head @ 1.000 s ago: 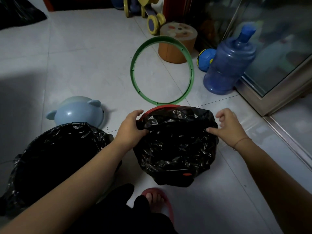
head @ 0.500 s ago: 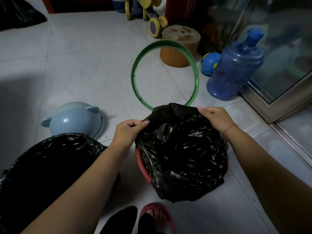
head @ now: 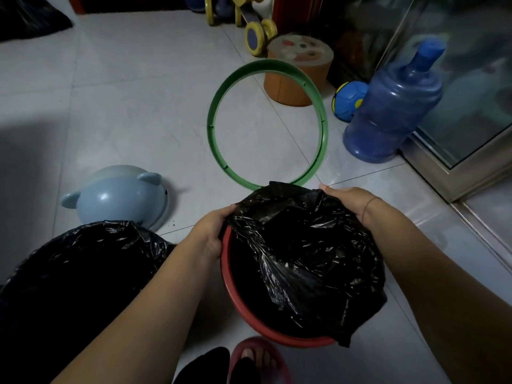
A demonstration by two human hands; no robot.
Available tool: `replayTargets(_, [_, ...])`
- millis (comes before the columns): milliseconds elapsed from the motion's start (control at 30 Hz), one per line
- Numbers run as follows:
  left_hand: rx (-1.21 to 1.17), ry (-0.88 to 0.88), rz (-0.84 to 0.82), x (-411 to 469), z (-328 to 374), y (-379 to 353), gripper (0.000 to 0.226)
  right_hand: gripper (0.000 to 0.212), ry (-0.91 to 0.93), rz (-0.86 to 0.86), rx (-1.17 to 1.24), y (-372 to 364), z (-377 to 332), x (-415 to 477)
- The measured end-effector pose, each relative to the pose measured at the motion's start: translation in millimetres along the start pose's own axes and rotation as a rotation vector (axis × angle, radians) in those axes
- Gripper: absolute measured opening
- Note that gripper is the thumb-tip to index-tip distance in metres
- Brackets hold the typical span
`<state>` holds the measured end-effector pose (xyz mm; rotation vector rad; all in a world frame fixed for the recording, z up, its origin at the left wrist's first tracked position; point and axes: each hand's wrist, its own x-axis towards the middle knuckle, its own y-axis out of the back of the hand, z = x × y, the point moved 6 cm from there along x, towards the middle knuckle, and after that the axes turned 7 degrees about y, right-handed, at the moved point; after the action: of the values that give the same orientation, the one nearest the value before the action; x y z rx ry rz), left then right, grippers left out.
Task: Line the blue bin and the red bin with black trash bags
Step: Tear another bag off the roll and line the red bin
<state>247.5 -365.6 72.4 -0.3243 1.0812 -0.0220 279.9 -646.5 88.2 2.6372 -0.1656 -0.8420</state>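
Observation:
The red bin (head: 238, 297) stands on the floor between my arms, its near and left rim bare. A black trash bag (head: 313, 259) lies over its far and right side and hangs down the right wall. My left hand (head: 212, 234) grips the bag's edge at the bin's left rim. My right hand (head: 350, 199) holds the bag's edge at the far right rim. At the lower left, a second bin is fully wrapped in another black bag (head: 80, 273); its own colour is hidden.
A green ring (head: 212, 126) lies on the tiles beyond the red bin. A light blue lid with ears (head: 116, 196) sits to the left. A blue water jug (head: 388, 106), ball (head: 347, 102), orange stool (head: 297, 67) and glass door frame (head: 443, 167) crowd the right. My sandalled foot (head: 256, 361) is near.
The bag's near edge has come off the rim, baring the red bin's near and left side. Both hands shifted toward the far rim, still holding the bag's edge.

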Motion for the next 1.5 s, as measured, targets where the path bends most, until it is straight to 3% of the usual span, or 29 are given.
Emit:
replayTargets(67, [0.035, 0.051, 0.003, 1.2, -4.4, 2.9, 0.034, 0.084, -0.070, -0.006, -0.100, 0.4, 7.6, 4.9])
replayTargets(100, [0.064, 0.075, 0.011, 2.2, -7.0, 5.7, 0.036, 0.082, -0.098, -0.007, -0.158, 0.1, 11.6, 6.6])
replayTargets(267, [0.261, 0.120, 0.067, 3.9, -13.2, 22.1, 0.050, 0.034, -0.165, -0.086, -0.463, -5.5, 24.3, -4.7])
replayTargets(333, [0.307, 0.150, 0.074, 1.7, -15.9, 25.0, 0.038, 0.033, -0.140, -0.104, -0.502, -5.6, 28.6, -10.9])
replayTargets(433, [0.278, 0.165, 0.058, -6.3, -19.4, 29.6, 0.022, 0.033, -0.133, -0.106, -0.329, -0.4, 46.0, -34.0])
replayTargets(533, [0.211, 0.151, 0.029, -16.9, -25.2, 37.0, 0.022, 0.035, -0.205, -0.077, 0.215, -0.4, 63.9, -74.6])
replayTargets(600, [0.181, 0.103, 0.020, -25.7, -28.6, 35.1, 0.025, 0.035, -0.212, -0.160, 0.462, -6.2, 69.2, -107.3])
replayTargets(700, [0.124, 0.021, 0.083, -37.5, -34.1, 29.8, 0.031, 0.043, -0.174, -0.250, 0.614, -11.0, 76.0, -141.7])
replayTargets(833, [-0.043, -0.066, 0.197, -48.7, -47.3, 29.0, 0.041, 0.042, -0.220, -0.187, 0.755, -8.1, 97.6, -166.2])
replayTargets(933, [0.093, -0.177, 0.247, -52.7, -49.6, 29.1, 0.049, 0.045, -0.322, -0.101, 0.874, -15.4, 117.5, -175.2])
replayTargets(1033, [0.230, -0.328, 0.337, -60.3, -38.4, 27.1, 0.086, 0.053, -0.411, -0.042, 1.024, -34.9, 131.1, -187.2])
replayTargets(1100, [0.324, -0.399, 0.365, -68.9, -28.9, 17.9, 0.094, 0.050, -0.449, -0.036, 1.056, -49.0, 136.1, -195.1])
replayTargets(1267, [0.233, -0.331, 0.407, -69.8, -16.7, 4.8, 0.103, 0.027, -0.429, -0.033, 1.131, -75.5, 128.7, -205.6])
replayTargets(1333, [0.108, -0.257, 0.364, -58.2, -13.6, 9.2, 0.107, 0.037, -0.395, -0.062, 1.198, -83.0, 125.9, -202.3])
replayTargets(1400, [0.041, -0.226, 0.304, -37.4, -9.8, 17.6, 0.094, 0.063, -0.370, -0.120, 1.293, -88.6, 124.0, -198.6])
replayTargets(1433, [0.032, -0.232, 0.274, -35.4, -7.8, 16.4, 0.075, 0.063, -0.360, -0.126, 1.326, -89.3, 124.4, -197.2])
replayTargets(1500, [0.005, -0.213, 0.263, -36.6, -6.9, 14.5, 0.050, 0.038, -0.342, -0.082, 1.341, -85.7, 128.2, -191.2])
